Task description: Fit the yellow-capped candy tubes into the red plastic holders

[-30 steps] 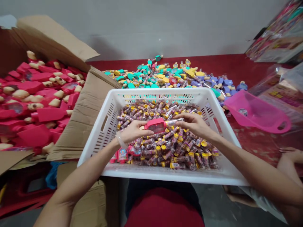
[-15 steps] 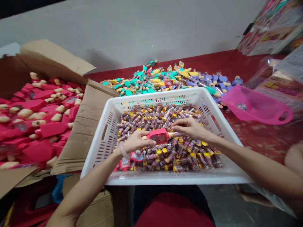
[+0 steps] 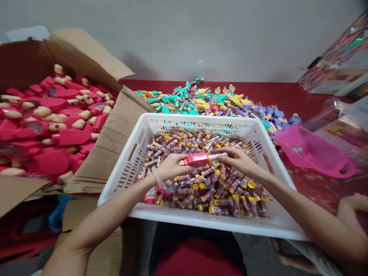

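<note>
Above a white slotted basket [image 3: 201,222], my left hand [image 3: 172,166] is closed on a red plastic toy piece [image 3: 197,159] with a beige knob at its left end. A small clear tube [image 3: 214,156] extends from the piece's right end. My right hand [image 3: 237,161] has its fingers pinched around the tube's outer end. Below both hands, the basket holds a heap of small clear tubes with yellow caps [image 3: 195,188]. A few red pieces [image 3: 151,194] lie at the heap's left side.
At the left stands an open cardboard box [image 3: 100,142] filled with red toy pieces [image 3: 61,161]. Green, yellow and purple pieces [image 3: 201,101] lie piled behind the basket. A pink scoop [image 3: 316,153] is at the right, and a person's bare limb [image 3: 352,211] shows at the right edge.
The view has shifted, with the background lower and further right. The red piece has turned in my left hand, showing a different side. My right fingers now grip the tube's end.
</note>
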`<state>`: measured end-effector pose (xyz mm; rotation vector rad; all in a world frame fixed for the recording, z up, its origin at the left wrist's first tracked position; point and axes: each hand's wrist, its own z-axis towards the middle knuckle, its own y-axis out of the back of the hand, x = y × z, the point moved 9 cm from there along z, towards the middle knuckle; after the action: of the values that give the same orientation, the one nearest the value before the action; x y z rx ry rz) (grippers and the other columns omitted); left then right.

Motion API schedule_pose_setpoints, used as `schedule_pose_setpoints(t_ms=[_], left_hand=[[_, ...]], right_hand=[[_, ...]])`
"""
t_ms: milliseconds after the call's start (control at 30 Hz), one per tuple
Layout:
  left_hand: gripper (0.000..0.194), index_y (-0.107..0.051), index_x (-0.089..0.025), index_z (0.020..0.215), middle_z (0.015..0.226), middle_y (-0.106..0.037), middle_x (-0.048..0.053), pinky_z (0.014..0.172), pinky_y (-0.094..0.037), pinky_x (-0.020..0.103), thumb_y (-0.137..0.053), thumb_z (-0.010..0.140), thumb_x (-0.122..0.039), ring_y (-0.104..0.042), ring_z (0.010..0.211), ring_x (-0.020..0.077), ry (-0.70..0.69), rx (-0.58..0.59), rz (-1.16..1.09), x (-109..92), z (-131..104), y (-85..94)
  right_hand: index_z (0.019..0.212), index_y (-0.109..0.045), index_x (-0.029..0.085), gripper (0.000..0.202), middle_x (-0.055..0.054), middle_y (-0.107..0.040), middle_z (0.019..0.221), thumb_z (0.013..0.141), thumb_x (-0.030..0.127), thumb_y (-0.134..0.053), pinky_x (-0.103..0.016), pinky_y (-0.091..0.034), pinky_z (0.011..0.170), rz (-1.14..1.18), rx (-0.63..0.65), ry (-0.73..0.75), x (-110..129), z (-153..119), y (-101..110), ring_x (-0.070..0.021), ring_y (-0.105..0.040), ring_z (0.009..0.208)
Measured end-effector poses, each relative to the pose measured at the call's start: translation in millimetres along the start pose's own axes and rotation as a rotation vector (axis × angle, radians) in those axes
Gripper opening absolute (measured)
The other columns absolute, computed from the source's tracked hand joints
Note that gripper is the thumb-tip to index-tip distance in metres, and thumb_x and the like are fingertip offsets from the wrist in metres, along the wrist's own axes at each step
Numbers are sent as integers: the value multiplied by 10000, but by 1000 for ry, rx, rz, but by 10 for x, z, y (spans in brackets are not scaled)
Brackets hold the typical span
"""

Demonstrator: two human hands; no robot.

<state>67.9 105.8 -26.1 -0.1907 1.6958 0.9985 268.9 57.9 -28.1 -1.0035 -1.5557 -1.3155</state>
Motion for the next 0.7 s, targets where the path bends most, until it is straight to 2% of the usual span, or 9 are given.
schedule_pose_setpoints(t_ms=[67,100,267,333,400,467,500,600,700], left_hand=[[432,-729,-134,1053,736,-657,6,598,-420,225,-668,811,-487,-548,632,129,143,112,-134,94,-20,-89],[426,-727,-126,1033,724,-652,6,591,-417,225,-666,815,-486,-542,623,126,148,120,-131,91,-29,-90],[410,-683,-162,1209,1098,-720,79,887,-466,299,-648,836,-328,-636,950,191,-196,-126,283,-175,-68,139],[420,-682,-157,1206,1088,-723,75,867,-475,294,-656,837,-356,-636,937,195,-132,-132,266,-122,-47,145],[429,-709,-130,1121,966,-727,54,768,-485,270,-680,820,-434,-622,837,186,22,-75,114,-1,-11,86],[465,-728,-106,1046,870,-715,41,693,-472,257,-698,793,-496,-597,760,176,136,23,-48,77,11,-30],[477,-731,-102,1043,866,-714,40,688,-469,255,-703,787,-503,-593,754,174,157,68,-102,85,20,-78],[441,-726,-116,1078,885,-718,31,700,-466,249,-693,806,-462,-602,765,171,80,104,-60,27,42,-84],[381,-714,-145,1109,945,-726,40,753,-465,260,-646,847,-414,-627,832,185,-124,-5,184,-93,22,42]], right_hand=[[1004,-698,168,498,-13,-636,752,745,587,-773,-233,-350,486,-45,-69,115,93,-6,57,-115,-488,562],[1007,-701,169,494,-6,-623,732,754,589,-765,-234,-344,486,-38,-70,121,74,-8,50,-115,-481,559],[772,-638,156,595,53,-405,465,847,742,-561,-248,-242,410,64,39,-70,-216,48,-119,-106,-341,398],[793,-652,151,551,12,-520,560,868,692,-576,-254,-318,461,1,-15,69,-66,61,-64,-126,-438,472],[957,-686,154,441,-46,-660,811,869,585,-647,-275,-434,617,-103,-110,301,184,-2,23,-172,-581,687],[1059,-681,166,400,-79,-685,998,868,518,-681,-310,-463,784,-200,-158,468,341,-101,42,-210,-618,889],[1054,-684,165,387,-85,-688,1011,882,511,-671,-320,-459,820,-229,-158,496,355,-130,31,-216,-618,921],[987,-706,158,393,-55,-693,903,915,537,-629,-293,-448,753,-212,-110,383,206,-106,2,-194,-613,828],[886,-716,146,457,-16,-644,750,916,585,-594,-262,-413,645,-169,1,172,-20,-35,-76,-164,-569,698]])
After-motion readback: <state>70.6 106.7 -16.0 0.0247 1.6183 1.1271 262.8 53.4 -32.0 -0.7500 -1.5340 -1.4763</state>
